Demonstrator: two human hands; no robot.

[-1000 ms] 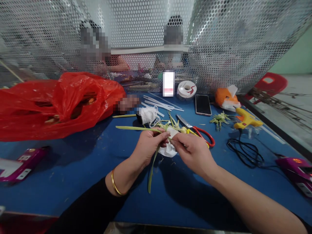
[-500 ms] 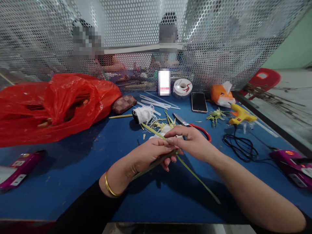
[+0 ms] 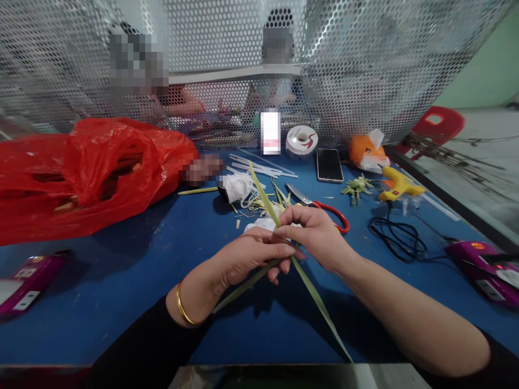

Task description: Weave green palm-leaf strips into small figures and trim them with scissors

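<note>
Leaf strips point(image 3: 321, 307) are pinched by both the left hand point(image 3: 243, 258) and right hand point(image 3: 324, 237), probably so they cannot slip, one end trailing toward the blue table's point(image 3: 158, 270) near edge, scissors point(image 3: 300, 195) beyond.

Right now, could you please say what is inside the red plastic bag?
Inside the red plastic bag, brownish pieces, too unclear to name, show through the opening; its folds cover the rest.

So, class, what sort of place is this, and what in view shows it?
Probably a shared craft workshop: a glue gun and scissors lie on the blue table, the left hand and right hand hold green leaf-like strips, and people show through a perforated screen.
</note>
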